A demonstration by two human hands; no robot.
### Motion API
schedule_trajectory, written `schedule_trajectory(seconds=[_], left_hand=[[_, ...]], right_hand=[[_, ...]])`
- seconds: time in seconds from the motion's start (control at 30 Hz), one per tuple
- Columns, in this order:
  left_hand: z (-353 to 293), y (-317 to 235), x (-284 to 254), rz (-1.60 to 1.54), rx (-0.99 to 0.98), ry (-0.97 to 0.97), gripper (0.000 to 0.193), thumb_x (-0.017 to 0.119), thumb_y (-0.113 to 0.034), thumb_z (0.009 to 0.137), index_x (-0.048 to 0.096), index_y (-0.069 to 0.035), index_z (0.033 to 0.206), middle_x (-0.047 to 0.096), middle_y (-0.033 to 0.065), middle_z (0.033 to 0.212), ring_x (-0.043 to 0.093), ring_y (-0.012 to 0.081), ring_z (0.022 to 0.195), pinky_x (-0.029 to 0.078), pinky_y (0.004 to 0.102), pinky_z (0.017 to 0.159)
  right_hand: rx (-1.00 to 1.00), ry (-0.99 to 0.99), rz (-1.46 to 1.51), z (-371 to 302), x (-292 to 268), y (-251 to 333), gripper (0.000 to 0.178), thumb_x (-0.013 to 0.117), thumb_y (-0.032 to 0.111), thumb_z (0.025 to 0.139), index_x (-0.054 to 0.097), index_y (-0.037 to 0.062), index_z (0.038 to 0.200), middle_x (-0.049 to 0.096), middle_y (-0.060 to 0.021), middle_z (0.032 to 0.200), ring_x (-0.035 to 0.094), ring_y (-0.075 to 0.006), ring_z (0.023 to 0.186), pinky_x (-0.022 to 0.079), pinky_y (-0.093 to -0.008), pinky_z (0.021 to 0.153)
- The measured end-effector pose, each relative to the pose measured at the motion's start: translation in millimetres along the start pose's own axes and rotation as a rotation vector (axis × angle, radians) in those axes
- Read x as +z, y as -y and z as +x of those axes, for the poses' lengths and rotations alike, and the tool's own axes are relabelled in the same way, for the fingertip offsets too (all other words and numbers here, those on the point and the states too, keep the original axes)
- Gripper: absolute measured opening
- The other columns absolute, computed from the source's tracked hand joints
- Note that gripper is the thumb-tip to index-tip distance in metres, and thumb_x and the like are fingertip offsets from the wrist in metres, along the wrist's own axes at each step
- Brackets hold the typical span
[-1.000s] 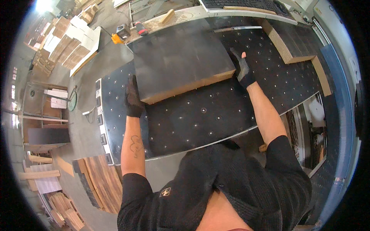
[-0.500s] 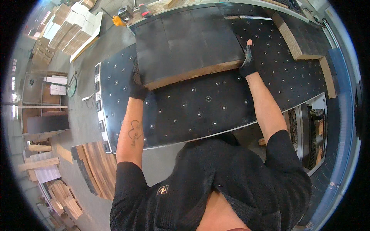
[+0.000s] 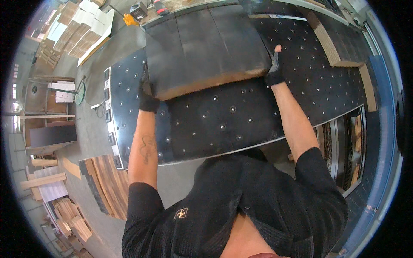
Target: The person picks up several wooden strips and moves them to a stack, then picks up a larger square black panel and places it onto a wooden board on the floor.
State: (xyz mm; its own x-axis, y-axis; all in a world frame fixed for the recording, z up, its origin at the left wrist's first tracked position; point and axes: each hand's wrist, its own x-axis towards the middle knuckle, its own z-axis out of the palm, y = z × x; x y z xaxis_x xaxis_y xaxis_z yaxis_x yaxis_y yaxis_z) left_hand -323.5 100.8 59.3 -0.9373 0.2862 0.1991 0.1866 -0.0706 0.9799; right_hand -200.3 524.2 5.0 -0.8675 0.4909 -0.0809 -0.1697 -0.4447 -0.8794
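Several dark-faced boards [image 3: 202,47] lie side by side as one block, with seams between them and a raw brown chipboard edge toward me. They rest on, or just over, a black table [image 3: 206,133] dotted with small round studs. My left hand [image 3: 148,94], in a dark glove, presses against the block's left side; its fingers are partly hidden along that side. My right hand [image 3: 275,71], gloved with a bare thumb tip pointing up, grips the right side. Both arms reach forward, holding the block between the hands.
More dark boards with chipboard edges [image 3: 325,38] lie at the table's far right. A blue machine rail [image 3: 380,142] runs along the right. Wood-patterned boards [image 3: 105,185] stand at lower left, and stacked pale panels [image 3: 88,32] at far left. A red-and-black tool [image 3: 161,7] lies beyond the block.
The block and my left hand have shifted slightly left. Seams between the boards show more plainly now. My right hand stays at the block's right side.
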Motion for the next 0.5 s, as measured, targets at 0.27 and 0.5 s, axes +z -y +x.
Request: schedule_trajectory(seconds=[0.27,0.5], left_hand=[[14,-2,-3,-0.444,-0.407,-0.156,0.044,0.049,-0.016,0.106,0.052,-0.006,0.148,0.060,0.0098,0.141,0.060,0.0267,0.126,0.050,0.0382,0.107],[10,4,-13,-0.562,-0.352,-0.038,0.048,0.038,-0.019,0.109,0.041,-0.009,0.156,0.051,0.0146,0.150,0.056,0.0319,0.132,0.048,0.0398,0.110]], right_hand=[[0.073,0.013,0.129,2,5,-1,0.079,0.045,0.067,0.102,0.060,-0.0005,0.139,0.062,-0.0107,0.139,0.059,-0.0221,0.125,0.044,-0.0360,0.109],[0.107,0.091,0.090,-1,-2,-3,0.078,0.045,0.065,0.103,0.060,-0.0030,0.137,0.061,-0.0124,0.140,0.059,-0.0222,0.125,0.045,-0.0366,0.110]])
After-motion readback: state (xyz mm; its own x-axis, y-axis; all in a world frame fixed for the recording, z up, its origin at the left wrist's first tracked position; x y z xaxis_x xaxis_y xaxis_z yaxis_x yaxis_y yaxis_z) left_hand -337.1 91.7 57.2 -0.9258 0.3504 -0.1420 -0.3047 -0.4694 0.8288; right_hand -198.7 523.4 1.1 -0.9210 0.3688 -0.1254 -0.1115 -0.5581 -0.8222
